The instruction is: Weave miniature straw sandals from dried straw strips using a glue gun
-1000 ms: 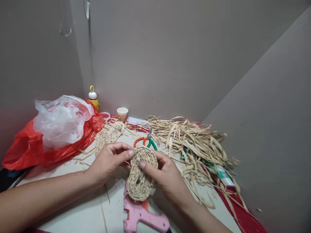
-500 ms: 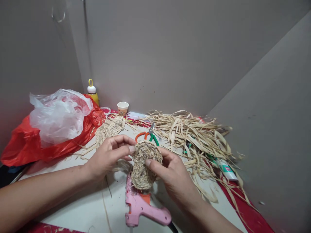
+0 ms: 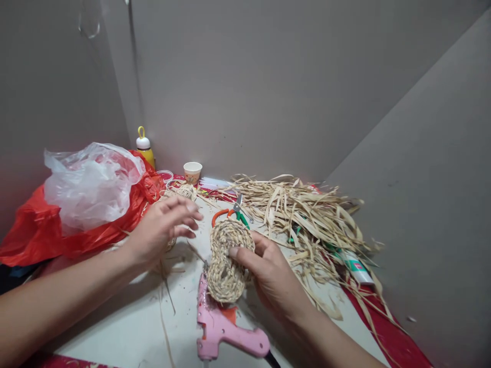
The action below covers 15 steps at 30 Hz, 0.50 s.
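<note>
A woven straw piece (image 3: 226, 278), shaped like a small sole, is pinched in my right hand (image 3: 270, 271), thumb on its face and fingers behind it. My left hand (image 3: 163, 225) hangs in the air to the left of the piece, fingers apart and holding nothing. Another woven straw piece (image 3: 186, 192) lies on the table behind my left hand, which covers much of it. Just below the held piece is a pink glue gun (image 3: 226, 329) with its nozzle pointing away from me. Scissors (image 3: 220, 216) with orange handles and a green-handled tool (image 3: 242, 219) lie beyond the piece.
Loose dry straw (image 3: 299, 209) is heaped at the back right, beside a green and white tube (image 3: 358, 268). At the left are red (image 3: 34, 230) and clear plastic bags (image 3: 92, 189). A yellow bottle (image 3: 146, 151) and a paper cup (image 3: 192, 174) stand near the grey wall.
My left hand has let go of the straw piece's edge and moved left and up, its fingers opening. My right hand still holds the piece, now turned slightly more upright.
</note>
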{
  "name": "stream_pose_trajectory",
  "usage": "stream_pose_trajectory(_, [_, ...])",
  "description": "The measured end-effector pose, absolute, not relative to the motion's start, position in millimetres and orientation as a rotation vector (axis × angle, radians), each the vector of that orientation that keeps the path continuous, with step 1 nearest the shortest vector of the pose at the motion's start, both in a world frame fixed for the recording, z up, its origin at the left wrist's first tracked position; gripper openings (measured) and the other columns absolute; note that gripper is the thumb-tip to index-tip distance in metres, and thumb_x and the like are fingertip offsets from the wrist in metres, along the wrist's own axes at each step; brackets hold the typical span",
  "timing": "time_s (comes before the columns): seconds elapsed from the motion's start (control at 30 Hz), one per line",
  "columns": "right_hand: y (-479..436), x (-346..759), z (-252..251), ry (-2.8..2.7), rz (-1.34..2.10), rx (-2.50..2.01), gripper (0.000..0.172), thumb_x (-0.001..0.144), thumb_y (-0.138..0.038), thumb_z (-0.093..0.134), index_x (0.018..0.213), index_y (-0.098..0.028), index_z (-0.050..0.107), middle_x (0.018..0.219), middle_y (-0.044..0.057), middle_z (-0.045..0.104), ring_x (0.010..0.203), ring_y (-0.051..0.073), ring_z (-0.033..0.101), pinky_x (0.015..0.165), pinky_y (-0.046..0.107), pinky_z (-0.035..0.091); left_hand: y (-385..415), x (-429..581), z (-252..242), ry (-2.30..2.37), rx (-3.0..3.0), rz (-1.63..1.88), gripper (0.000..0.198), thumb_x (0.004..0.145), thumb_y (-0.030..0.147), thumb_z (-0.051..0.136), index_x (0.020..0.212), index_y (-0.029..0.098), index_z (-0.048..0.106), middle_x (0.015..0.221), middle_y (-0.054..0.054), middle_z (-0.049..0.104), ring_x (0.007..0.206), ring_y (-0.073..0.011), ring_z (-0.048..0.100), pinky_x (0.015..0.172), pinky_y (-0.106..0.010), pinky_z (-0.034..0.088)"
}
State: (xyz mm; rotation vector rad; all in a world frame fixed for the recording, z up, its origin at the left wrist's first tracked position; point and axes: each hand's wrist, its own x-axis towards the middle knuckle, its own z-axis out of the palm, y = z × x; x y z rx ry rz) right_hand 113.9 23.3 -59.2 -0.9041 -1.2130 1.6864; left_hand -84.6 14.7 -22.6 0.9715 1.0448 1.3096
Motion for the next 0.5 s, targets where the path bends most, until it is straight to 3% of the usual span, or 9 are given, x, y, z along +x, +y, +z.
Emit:
stream_pose_trajectory(0.13, [21.3, 112.5, -57.3, -1.296, 1.68, -0.922, 0.015, 0.07, -0.02, 0.07, 0.086, -0.018, 0.067, 0.074, 0.0, 0.064, 0.068, 0.014, 0.055, 0.066, 0.026, 0.045, 8.2, -72.8, -34.6, 0.969, 1.027, 1.043, 0.029, 0.071, 0.017, 0.073, 0.096, 0.018, 0.057, 0.082, 0.001, 0.064, 0.071, -0.0099, 0.058, 0.068, -0.024, 0.045])
stream_pose_trajectory(0.3, [17.6, 111.2, -53.5, -1.352, 1.703, -0.934, 0.013, 0.068, -0.018, 0.068, 0.08, -0.016, 0.066, 0.068, -0.002, 0.062, 0.062, 0.012, 0.052, 0.06, 0.023, 0.043, 5.3, -71.0, -39.8, 0.919, 1.039, 0.993, 0.029, 0.071, 0.013, 0.071, 0.095, 0.019, 0.054, 0.081, 0.001, 0.064, 0.07, -0.0104, 0.057, 0.068, -0.025, 0.042])
stream_pose_trajectory(0.5, [17.2, 113.8, -50.9, -1.406, 1.748, -0.835, 0.016, 0.072, -0.018, 0.066, 0.088, -0.017, 0.069, 0.07, -0.002, 0.061, 0.065, 0.012, 0.052, 0.061, 0.022, 0.042, 5.9, -71.0, -36.1, 0.911, 1.031, 0.971, 0.031, 0.07, 0.013, 0.071, 0.094, 0.018, 0.053, 0.077, 0.002, 0.063, 0.068, -0.0105, 0.057, 0.067, -0.026, 0.041])
